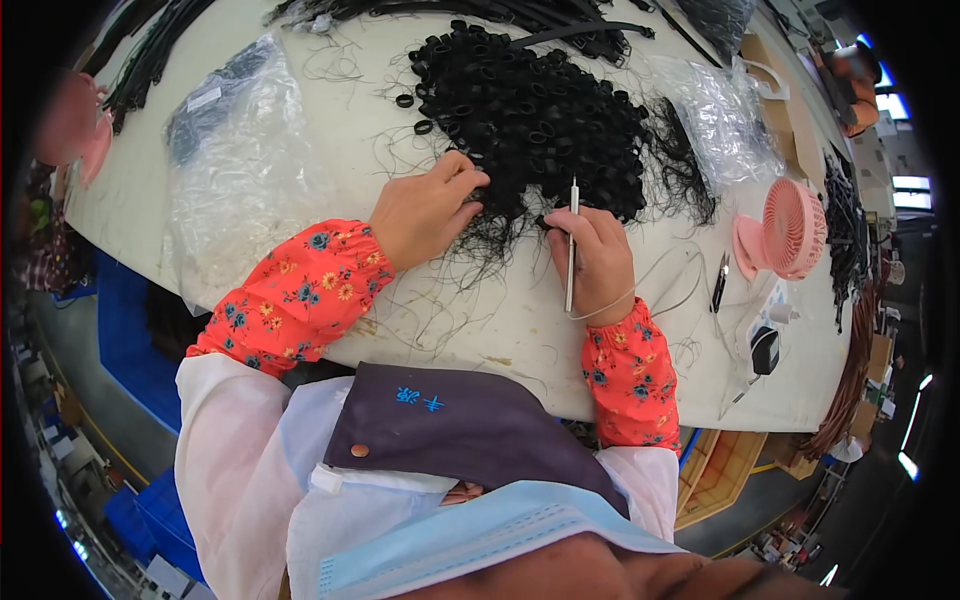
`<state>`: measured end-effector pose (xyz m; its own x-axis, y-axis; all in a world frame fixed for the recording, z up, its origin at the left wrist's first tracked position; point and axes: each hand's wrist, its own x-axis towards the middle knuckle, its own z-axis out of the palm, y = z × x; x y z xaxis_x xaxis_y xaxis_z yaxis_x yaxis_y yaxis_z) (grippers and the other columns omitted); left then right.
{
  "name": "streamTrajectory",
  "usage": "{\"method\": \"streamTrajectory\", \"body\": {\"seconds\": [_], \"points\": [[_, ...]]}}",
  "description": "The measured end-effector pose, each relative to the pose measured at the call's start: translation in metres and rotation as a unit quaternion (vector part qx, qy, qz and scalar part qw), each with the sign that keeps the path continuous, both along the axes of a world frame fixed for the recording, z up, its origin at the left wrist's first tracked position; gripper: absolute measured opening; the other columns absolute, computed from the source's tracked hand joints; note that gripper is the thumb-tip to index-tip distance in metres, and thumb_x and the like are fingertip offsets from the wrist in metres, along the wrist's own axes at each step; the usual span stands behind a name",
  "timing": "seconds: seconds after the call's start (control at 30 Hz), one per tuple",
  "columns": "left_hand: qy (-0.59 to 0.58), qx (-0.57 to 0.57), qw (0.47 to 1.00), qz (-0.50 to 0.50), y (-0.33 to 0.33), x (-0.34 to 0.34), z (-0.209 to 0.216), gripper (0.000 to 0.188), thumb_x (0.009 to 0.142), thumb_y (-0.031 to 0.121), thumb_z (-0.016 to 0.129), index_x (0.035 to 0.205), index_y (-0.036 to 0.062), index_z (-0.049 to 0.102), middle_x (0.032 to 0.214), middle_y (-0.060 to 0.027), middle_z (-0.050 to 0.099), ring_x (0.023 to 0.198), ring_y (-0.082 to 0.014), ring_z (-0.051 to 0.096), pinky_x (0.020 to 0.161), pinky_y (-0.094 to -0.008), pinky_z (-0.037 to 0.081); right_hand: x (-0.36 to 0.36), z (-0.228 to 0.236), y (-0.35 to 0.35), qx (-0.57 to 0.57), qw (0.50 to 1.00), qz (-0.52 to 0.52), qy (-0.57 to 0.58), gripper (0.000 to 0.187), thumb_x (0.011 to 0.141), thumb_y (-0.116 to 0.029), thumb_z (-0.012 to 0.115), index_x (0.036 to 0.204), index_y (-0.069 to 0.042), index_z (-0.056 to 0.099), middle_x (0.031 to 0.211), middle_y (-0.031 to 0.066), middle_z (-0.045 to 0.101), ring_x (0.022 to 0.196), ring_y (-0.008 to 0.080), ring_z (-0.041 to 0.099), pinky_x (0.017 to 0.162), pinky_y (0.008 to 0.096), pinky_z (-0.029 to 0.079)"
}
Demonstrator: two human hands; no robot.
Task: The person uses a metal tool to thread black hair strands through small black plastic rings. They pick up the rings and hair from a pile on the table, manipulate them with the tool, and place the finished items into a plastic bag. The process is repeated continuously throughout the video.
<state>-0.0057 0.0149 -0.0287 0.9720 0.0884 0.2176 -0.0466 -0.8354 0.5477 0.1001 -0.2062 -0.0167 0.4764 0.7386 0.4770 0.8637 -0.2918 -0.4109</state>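
Observation:
A large heap of small black loops (pixel 540 110), like strap keepers, lies on the pale table. At its near left edge is my left hand (pixel 425 212), fingers bent, with a gap between thumb and forefinger and nothing visible between them. My right hand (pixel 598 260) is closed around a slim silver pen-shaped tool (pixel 572 250), its thin tip pointing away from me toward the heap. Something small and dark shows at the right fingertips, perhaps a loop. Loose black threads (pixel 490 235) spread between my two hands.
Clear plastic bags (pixel 240 150) lie left, with another plastic bag (pixel 725 120) at right. A pink fan (pixel 793 230), black-handled snips (pixel 720 283) and a thin pale cord (pixel 680 285) are on the right. Black straps (pixel 165 55) lie at the far left.

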Motion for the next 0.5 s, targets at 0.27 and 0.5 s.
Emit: {"method": "streamTrajectory", "body": {"seconds": [0.27,0.5], "points": [[-0.035,0.006,0.994,-0.107,-0.029,0.020,-0.003,0.022,0.087,0.014,0.062,0.109,0.0102,0.063,0.122,-0.0063,0.058,0.080,-0.0245,0.066,0.065,-0.0345,0.053,0.006,0.002,-0.002,0.087,0.994,-0.063,0.014,0.019,0.089,-0.002,0.058,0.108,-0.005,0.060,0.095,0.0091,0.066,0.080,0.0271,0.059,0.075,0.0367,0.047],[-0.077,0.009,0.997,0.021,0.024,0.007,0.020,0.017,0.088,0.012,0.062,0.104,0.0123,0.064,0.110,-0.0038,0.061,0.075,-0.0244,0.065,0.064,-0.0343,0.052,-0.010,0.011,0.007,-0.054,0.996,0.067,-0.034,0.022,0.080,-0.003,0.064,0.101,-0.011,0.059,0.115,0.0046,0.066,0.116,0.0256,0.056,0.100,0.0412,0.041]]}}
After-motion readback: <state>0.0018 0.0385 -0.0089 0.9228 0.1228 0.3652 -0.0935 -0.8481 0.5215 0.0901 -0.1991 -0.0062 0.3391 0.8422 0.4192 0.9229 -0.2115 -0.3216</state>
